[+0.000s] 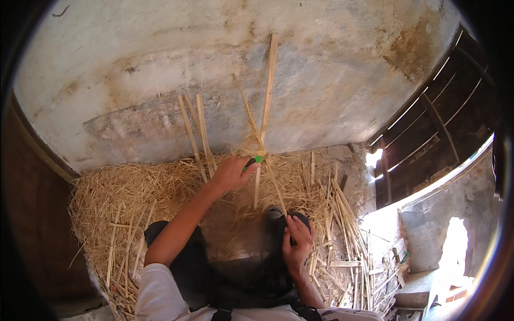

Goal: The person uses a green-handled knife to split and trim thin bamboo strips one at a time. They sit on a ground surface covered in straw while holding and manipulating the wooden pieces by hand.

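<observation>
My left hand [231, 172] is closed around a tool with a green-and-black handle [257, 159]; its working end is too small to make out. That handle meets a thin split strip of wood or bamboo [277, 185], which slants from the wall down toward my right knee. Fingers of my right hand [299, 242] are closed on the strip's near end, beside the knee. Fine shavings [250, 143] bunch up where the tool touches the strip. Just behind it, a wider wooden slat [269, 80] leans upright against the wall.
Three pale slats [202, 125] lean on the stained wall [160, 64] to the left. Curly shavings [128, 192] cover the floor. Many split strips [348, 224] lie heaped at the right. Dark slatted boarding [433, 128] stands at the far right.
</observation>
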Available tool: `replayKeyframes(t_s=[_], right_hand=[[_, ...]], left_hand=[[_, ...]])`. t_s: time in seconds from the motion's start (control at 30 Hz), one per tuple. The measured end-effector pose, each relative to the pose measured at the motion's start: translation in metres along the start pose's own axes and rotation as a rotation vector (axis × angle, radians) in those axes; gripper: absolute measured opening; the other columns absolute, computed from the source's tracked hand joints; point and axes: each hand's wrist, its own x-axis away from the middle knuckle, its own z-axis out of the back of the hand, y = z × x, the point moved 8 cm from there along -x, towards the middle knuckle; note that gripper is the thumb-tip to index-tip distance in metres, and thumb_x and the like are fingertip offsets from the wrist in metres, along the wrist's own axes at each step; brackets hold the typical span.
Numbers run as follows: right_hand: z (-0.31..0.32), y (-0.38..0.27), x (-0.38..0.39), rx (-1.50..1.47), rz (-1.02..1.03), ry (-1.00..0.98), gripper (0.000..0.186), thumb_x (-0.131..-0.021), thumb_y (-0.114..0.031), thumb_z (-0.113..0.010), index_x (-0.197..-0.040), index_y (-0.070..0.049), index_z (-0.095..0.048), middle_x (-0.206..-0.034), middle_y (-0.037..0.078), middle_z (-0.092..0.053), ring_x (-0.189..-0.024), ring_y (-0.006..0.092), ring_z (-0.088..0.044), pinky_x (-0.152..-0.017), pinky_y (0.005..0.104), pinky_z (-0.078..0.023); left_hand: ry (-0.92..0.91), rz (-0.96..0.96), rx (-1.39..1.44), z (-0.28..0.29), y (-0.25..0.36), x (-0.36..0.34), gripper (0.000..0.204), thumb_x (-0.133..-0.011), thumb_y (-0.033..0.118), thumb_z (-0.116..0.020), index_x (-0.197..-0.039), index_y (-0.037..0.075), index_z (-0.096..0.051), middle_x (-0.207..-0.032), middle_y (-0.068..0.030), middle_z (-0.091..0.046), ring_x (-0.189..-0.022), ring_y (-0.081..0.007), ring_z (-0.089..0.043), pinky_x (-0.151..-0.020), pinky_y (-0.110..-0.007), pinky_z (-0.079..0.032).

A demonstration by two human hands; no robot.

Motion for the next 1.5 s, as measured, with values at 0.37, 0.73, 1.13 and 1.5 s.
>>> replayKeyframes(t_s=[0.37,0.73,1.13,1.5], right_hand=[[0.001,-0.001,-0.002,-0.009,0.000,0.017,0.036,-0.090,0.001,-0.071,-0.124,-0.008,-0.081,-0.116,0.008,-0.081,-0.124,0.0252,-0.073,-0.124,0.0512,-0.035],[0.002,-0.005,-0.001,0.002,-0.006,0.004,0.036,-0.091,0.000,-0.072,-0.125,-0.008,-0.081,-0.117,0.009,-0.081,-0.124,0.0252,-0.073,-0.124,0.0504,-0.035],[0.002,-0.002,-0.002,0.004,-0.004,0.014,0.036,-0.091,0.000,-0.071,-0.125,-0.008,-0.081,-0.117,0.009,-0.081,-0.124,0.0245,-0.073,-0.124,0.0510,-0.036],[0.002,0.000,0.001,-0.006,-0.004,0.016,0.036,-0.091,0.000,-0.071,-0.125,-0.007,-0.081,-0.117,0.009,-0.081,-0.124,0.0248,-0.073,-0.124,0.0516,-0.036]], left_hand=[[0.028,-0.097,-0.016,0.000,-0.002,-0.004,0.055,-0.114,0.048,-0.052,-0.107,-0.002,-0.075,-0.055,-0.0115,-0.055,-0.046,-0.0278,-0.054,-0.051,-0.043,-0.046],[0.110,-0.058,0.003,-0.004,0.000,0.003,0.056,-0.113,0.050,-0.053,-0.112,-0.001,-0.076,-0.061,-0.0171,-0.063,-0.053,-0.0332,-0.063,-0.058,-0.049,-0.052],[-0.015,-0.128,0.094,-0.021,0.012,0.008,0.054,-0.114,0.047,-0.053,-0.100,0.000,-0.075,-0.054,-0.0115,-0.052,-0.046,-0.0275,-0.050,-0.052,-0.046,-0.044],[-0.096,-0.225,0.028,-0.026,0.025,0.015,0.056,-0.113,0.049,-0.056,-0.115,-0.003,-0.077,-0.056,-0.0132,-0.057,-0.044,-0.0260,-0.052,-0.049,-0.043,-0.043]])
